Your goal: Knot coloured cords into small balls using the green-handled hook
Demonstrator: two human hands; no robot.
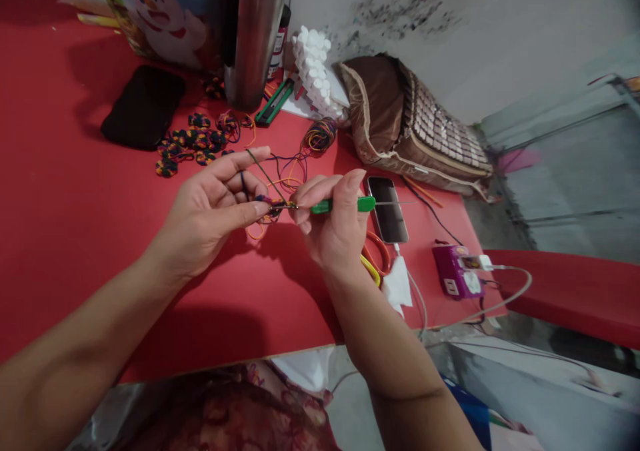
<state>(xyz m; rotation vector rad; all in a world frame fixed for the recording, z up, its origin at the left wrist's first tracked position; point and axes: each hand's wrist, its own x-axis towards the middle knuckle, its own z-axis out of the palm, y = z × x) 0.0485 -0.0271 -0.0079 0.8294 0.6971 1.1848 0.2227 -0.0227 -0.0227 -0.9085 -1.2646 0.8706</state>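
My left hand (215,204) pinches a small multicoloured crochet piece (270,210) between thumb and finger. Dark yarn (261,168) runs taut over its raised index finger. My right hand (335,218) grips a crochet hook (366,204) by its green handle, and the thin metal tip reaches into the piece at my left fingertips. Loose orange and dark strands lead from there to a wound bundle of yarn (320,136) behind my hands. Several finished-looking crochet pieces (193,141) in dark and orange yarn lie beyond my left hand.
On the red table (65,191) are a black pouch-like object (145,108), a metal flask (250,44), a green cutter (275,102) and a charging phone (389,210). Orange-and-yellow handled scissors (379,254) lie by my right wrist. A brown cushion (415,118) and purple power box (454,271) stand right.
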